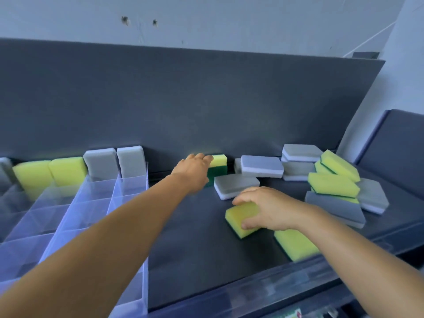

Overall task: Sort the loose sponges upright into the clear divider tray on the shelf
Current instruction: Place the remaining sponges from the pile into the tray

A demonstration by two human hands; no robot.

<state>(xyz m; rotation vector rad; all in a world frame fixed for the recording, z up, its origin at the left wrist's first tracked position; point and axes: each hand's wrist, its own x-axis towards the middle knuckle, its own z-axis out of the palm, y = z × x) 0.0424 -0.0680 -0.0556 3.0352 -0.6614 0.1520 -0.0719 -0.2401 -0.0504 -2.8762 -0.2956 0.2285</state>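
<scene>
Item 1, bottom right of the frame: a small label (298, 314) on the shelf's front edge, red and green marks, too blurred for me to read. No other writing legible.

Item 2, lower centre-right: my right hand (263, 208), fingers and thumb curled round a yellow sponge (241, 218) with a green scouring face, tilted on the dark shelf (195, 249). A second yellow sponge (294, 245) lies flat just beside my wrist.

Item 3, left half: clear divider tray (91, 203); near compartments bare, back row holds two yellow sponges (50, 173) and two grey sponges (114, 162) upright.

Item 4, centre: my left hand (195, 167), fingers reaching onto a yellow-green sponge (219, 165) standing on edge at the back panel; grip, I cannot tell.

Item 5, centre right to right: loose pile (321, 177), grey-and-white and yellow sponges, flat and leaning.
</scene>
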